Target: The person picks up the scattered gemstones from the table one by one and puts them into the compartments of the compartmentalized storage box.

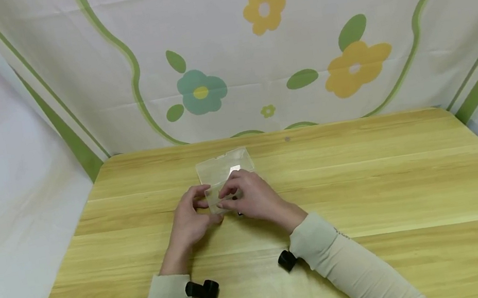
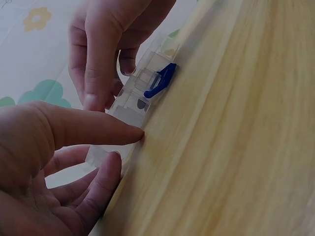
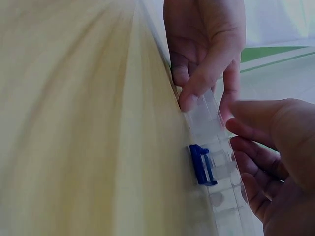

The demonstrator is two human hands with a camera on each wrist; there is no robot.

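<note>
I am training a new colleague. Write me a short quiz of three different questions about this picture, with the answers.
1. True or false: the lid of the clear box is open.
2. What colour is the latch on the box front?
3. Which hands touch the box: A) left hand only, B) right hand only, C) both?

Key: 1 true; 2 blue; 3 C.
</note>
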